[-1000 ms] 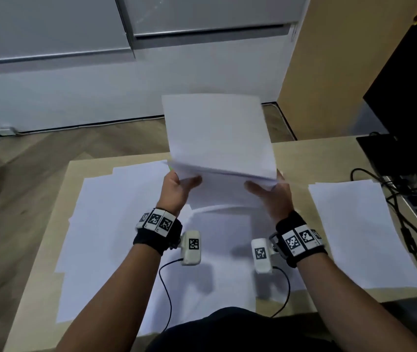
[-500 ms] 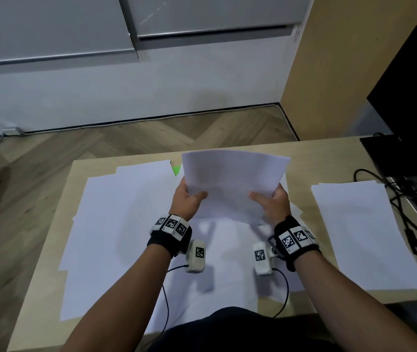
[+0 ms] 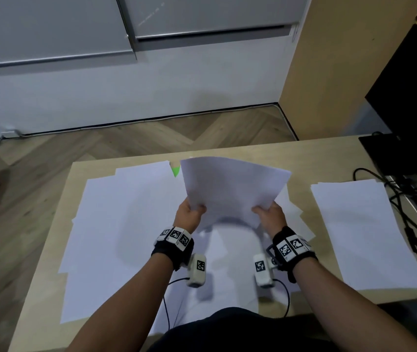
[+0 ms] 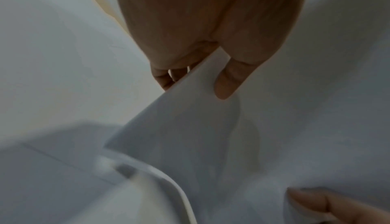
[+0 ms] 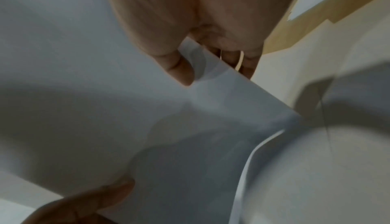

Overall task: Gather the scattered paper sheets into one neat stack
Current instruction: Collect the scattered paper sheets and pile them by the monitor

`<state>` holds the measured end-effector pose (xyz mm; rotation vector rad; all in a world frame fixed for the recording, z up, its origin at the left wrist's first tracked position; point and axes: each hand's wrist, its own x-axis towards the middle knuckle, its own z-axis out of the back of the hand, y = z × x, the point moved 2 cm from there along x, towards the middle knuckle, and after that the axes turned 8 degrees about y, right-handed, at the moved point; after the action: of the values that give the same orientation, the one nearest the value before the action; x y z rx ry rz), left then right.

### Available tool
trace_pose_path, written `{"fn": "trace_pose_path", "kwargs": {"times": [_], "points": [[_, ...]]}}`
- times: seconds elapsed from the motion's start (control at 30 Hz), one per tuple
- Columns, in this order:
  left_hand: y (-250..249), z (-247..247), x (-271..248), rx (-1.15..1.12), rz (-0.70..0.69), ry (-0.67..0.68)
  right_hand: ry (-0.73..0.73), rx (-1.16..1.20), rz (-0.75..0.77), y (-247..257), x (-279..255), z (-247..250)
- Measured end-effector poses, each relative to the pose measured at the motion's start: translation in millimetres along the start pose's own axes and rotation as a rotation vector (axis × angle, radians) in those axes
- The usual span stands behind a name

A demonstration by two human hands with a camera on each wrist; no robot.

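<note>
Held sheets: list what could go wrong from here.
1. The held sheets are pinched only at their near corners by the left hand and right hand; the free far edge may sag or fan apart.
2. Lowering them onto the loose sheets on the table could skew the stack.

The held sheets (image 3: 230,189) sit between the two grips, the left hand (image 3: 189,216) at their near left corner and the right hand (image 3: 271,216) at their near right corner, raised above the counter (image 3: 329,151). Directly below and to the left of the grips, loose sheets (image 3: 116,224) overlap across the counter. Well right of the right grip lies a separate pile (image 3: 365,229). Cables (image 3: 405,219) run just beyond that pile.
</note>
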<state>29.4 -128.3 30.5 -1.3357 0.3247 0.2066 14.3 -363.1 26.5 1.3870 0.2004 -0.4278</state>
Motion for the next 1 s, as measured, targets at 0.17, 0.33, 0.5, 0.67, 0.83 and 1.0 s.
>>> {"fn": "trace_pose_path", "kwargs": {"times": [0.17, 0.33, 0.5, 0.67, 0.83, 1.0], "points": [[5, -7, -4, -0.103, -0.031, -0.004, -0.128, 0.053, 0.04, -3, -6, 3], [20, -24, -4, -0.104, 0.088, 0.008, -0.054, -0.014, -0.013, -21, -3, 0], [1, -41, 1, -0.126, 0.053, 0.009, -0.232, -0.019, 0.054, -27, 1, 31], [3, -94, -2, 0.015, 0.143, 0.179, -0.37, -0.154, -0.008, -48, -2, 72], [3, -176, 1, 0.246, 0.295, 0.39, -0.487, -0.249, -0.198, -88, -5, 149], [1, -263, 9, 0.32, 0.341, 0.502, -0.559, -0.296, -0.259, -115, -9, 234]]}}
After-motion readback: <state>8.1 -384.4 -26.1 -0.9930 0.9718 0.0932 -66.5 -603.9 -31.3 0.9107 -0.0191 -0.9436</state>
